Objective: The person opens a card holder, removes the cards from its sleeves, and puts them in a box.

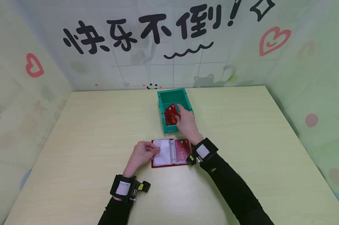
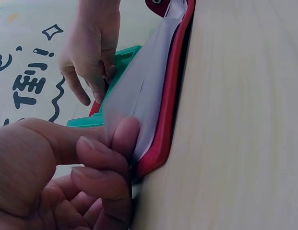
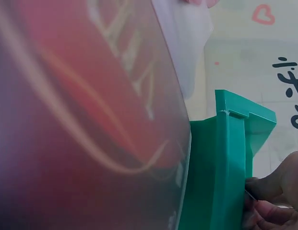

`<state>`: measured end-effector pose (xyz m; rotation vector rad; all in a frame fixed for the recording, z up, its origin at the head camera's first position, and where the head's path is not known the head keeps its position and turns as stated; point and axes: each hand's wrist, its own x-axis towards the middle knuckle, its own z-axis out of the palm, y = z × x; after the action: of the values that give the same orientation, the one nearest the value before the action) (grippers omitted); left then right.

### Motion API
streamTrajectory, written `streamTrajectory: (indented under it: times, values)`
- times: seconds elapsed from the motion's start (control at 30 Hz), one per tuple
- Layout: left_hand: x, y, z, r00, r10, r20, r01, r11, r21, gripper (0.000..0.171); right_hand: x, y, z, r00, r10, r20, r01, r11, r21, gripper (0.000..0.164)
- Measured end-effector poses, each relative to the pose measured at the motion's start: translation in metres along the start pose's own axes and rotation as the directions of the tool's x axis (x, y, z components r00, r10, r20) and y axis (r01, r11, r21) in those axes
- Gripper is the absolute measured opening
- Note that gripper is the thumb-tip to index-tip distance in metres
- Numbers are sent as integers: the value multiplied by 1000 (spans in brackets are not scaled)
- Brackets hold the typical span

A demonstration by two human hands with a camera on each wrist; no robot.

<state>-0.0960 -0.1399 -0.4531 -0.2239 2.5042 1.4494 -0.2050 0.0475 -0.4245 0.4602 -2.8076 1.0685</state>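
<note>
Red-covered and spread open, a card album point(image 2: 171, 103) lies on the tabletop point(image 1: 88, 140), a VIP card point(image 1: 182, 151) sleeved in its right page. At the album's left edge, the left hand point(image 1: 142, 153) pinches a clear page point(image 1: 162, 156). Just beyond the album sits a green tray point(image 1: 172, 96), where the right hand point(image 1: 187, 123) grips a tilted red card point(image 1: 172, 113) between thumb and finger. Well behind the album, a pale backdrop point(image 1: 242, 59) carries black lettering point(image 1: 156, 34).
</note>
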Motion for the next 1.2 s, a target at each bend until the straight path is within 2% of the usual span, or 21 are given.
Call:
streamTrajectory:
  times: [0.17, 0.4, 0.73, 0.83, 0.93, 1.07, 1.13, 1.2]
  values:
    - [0, 0, 0, 1000, 2, -1, -2, 1000, 1, 16, 3, -3, 1, 997, 9, 78, -1, 995, -99, 36]
    - [0, 0, 0, 1000, -10, 5, 10, 1000, -2, 17, 4, -4, 4, 994, 8, 108, 15, 978, -210, 20]
    - [-1, 1, 0, 1000, -2, 9, 2, 1000, -11, 16, 5, -5, 3, 981, 49, 190, 5, 962, -271, 17]
    - [-1, 2, 0, 1000, -3, 8, 3, 1000, -11, 16, 0, -7, 1, 984, 29, 176, 24, 956, -292, 16]
    - [-1, 2, 1, 1000, 3, 6, -3, 1000, -13, 16, -10, -8, -6, 993, -38, 113, 67, 964, -259, 20]
    - [-3, 1, 3, 999, 42, -26, -41, 999, 14, 14, -32, -6, -23, 990, -130, 45, 134, 987, -89, 23]
    - [-4, 1, 3, 996, 66, -53, -63, 997, 47, 16, -46, -2, -31, 989, -134, 59, 134, 991, 3, 23]
    - [-6, 1, 4, 992, 89, -85, -81, 992, 93, 26, -59, 4, -37, 989, -114, 99, 108, 992, 62, 24]
